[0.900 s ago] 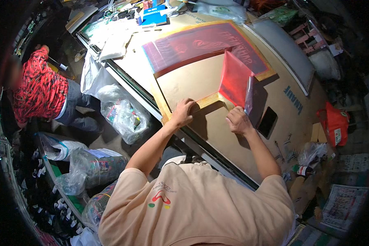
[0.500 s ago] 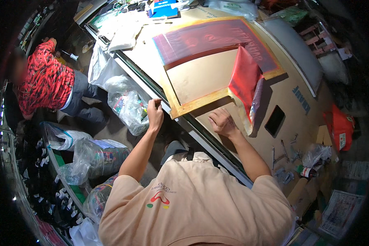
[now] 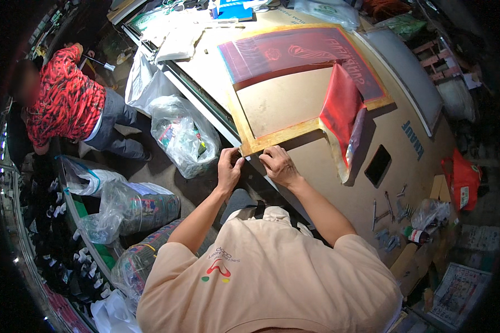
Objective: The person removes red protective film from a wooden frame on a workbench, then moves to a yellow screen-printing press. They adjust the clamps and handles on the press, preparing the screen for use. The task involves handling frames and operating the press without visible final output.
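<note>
The greatest area is taken up by a table topped with smooth tan board, its near edge run diagonally from far left to near right, with a pale rail along it. On it a yellowish wooden frame is laid at a slant, its near left corner brought to the table's edge and its flat bars stained and worn. To its right, a pale grey panel with a light rim is set close along the table's far right side. The far part of the frame is spanned by sheer purple mesh with a reddish design; nearer, tan board is seen through an uncovered opening. Over the frame's right near bar a creased red sheet is draped, drawn to a ragged pale point at its near end. Beyond the table's edge at left, a crinkled clear plastic bag is seen. The left hand is held at the frame's near left corner, thumb and fingers bent close together; whether anything is pinched cannot be told. The right hand is held just beside it, near the frame's near bar, fingers curled inward; its contact likewise cannot be made out. A stretch of board is left between the right forearm and a flat dark phone, and nearer still metal tools are scattered.
</note>
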{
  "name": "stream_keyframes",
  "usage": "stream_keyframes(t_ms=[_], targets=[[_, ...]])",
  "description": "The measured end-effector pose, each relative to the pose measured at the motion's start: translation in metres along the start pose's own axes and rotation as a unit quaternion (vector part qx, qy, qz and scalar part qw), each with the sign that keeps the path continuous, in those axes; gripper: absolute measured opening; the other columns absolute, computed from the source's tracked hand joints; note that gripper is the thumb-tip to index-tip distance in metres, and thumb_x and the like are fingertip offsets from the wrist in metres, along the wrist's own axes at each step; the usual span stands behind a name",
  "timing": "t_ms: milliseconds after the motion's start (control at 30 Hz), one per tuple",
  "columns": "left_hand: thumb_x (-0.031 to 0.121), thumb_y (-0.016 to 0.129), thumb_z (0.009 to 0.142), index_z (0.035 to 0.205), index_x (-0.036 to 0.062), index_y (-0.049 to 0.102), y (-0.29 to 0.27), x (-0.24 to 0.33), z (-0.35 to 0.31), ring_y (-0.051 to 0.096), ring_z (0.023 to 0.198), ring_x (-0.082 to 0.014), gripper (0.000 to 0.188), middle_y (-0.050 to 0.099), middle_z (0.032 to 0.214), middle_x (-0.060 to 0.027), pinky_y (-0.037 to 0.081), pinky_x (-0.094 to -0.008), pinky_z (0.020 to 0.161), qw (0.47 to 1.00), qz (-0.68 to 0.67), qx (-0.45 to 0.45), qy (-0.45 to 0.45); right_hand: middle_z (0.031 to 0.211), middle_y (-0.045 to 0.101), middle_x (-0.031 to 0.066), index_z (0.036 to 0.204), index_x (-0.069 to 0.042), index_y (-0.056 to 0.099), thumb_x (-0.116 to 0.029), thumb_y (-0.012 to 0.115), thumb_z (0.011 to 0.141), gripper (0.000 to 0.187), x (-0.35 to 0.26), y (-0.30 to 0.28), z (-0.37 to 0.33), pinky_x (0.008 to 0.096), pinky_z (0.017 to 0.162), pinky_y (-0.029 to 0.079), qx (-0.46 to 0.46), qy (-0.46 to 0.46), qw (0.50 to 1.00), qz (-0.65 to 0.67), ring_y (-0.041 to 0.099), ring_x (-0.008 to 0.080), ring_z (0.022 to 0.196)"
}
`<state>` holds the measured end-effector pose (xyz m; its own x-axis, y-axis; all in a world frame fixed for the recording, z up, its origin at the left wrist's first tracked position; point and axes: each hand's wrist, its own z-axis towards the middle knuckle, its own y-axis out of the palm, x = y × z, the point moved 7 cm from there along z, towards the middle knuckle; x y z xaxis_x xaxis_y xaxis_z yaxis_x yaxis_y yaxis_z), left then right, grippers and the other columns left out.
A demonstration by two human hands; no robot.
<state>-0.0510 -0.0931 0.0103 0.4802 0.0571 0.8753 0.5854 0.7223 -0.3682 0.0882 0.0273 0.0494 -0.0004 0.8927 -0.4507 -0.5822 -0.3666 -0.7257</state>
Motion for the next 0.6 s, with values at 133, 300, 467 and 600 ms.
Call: stream_keyframes(t_ms=[133, 300, 467, 600], targets=[[-0.004, 0.070, 0.085, 0.115, -0.0037, 0.059, 0.001, -0.005, 0.002, 0.063, 0.087, -0.0195, 0.032, 0.057, 0.105, -0.0111, 0.054, -0.0305, 0.078, 1.000, -0.005, -0.007, -0.022, 0.096, 0.060, 0.0107, 0.092, -0.004, 0.066, -0.004, 0.072, 0.080, 0.013, 0.002, 0.005, -0.008, 0.0400, 0.083, 0.049, 0.007, 0.020, 1.000, 0.014, 0.060, 0.0297, 0.092], [-0.004, 0.070, 0.086, 0.113, -0.0039, 0.061, -0.001, -0.008, 0.012, 0.067, 0.090, -0.0202, 0.029, 0.061, 0.107, -0.0121, 0.055, -0.0298, 0.080, 0.997, -0.048, -0.031, -0.051, 0.097, 0.060, 0.0127, 0.092, -0.003, 0.066, -0.001, 0.072, 0.079, 0.015, 0.007, 0.005, -0.014, 0.0413, 0.082, 0.051, 0.013, 0.046, 0.998, 0.034, 0.060, 0.0316, 0.093], [-0.002, 0.074, 0.084, 0.109, -0.0029, 0.064, 0.009, -0.003, 0.011, 0.066, 0.092, -0.0177, 0.027, 0.062, 0.101, -0.0098, 0.054, -0.0298, 0.083, 0.994, -0.054, -0.070, -0.057, 0.095, 0.060, 0.0137, 0.094, -0.003, 0.064, 0.000, 0.073, 0.077, 0.019, 0.012, -0.001, -0.011, 0.0422, 0.079, 0.051, 0.054, 0.068, 0.996, 0.036, 0.061, 0.0335, 0.091], [-0.001, 0.072, 0.088, 0.114, -0.0030, 0.062, 0.021, -0.005, 0.007, 0.066, 0.093, -0.0174, 0.028, 0.061, 0.101, -0.0069, 0.054, -0.0294, 0.083, 0.992, -0.052, -0.106, -0.047, 0.093, 0.059, 0.0141, 0.092, -0.003, 0.064, -0.001, 0.074, 0.077, 0.018, 0.017, -0.006, -0.006, 0.0427, 0.078, 0.052, 0.073, 0.085, 0.993, 0.032, 0.062, 0.0346, 0.088]])
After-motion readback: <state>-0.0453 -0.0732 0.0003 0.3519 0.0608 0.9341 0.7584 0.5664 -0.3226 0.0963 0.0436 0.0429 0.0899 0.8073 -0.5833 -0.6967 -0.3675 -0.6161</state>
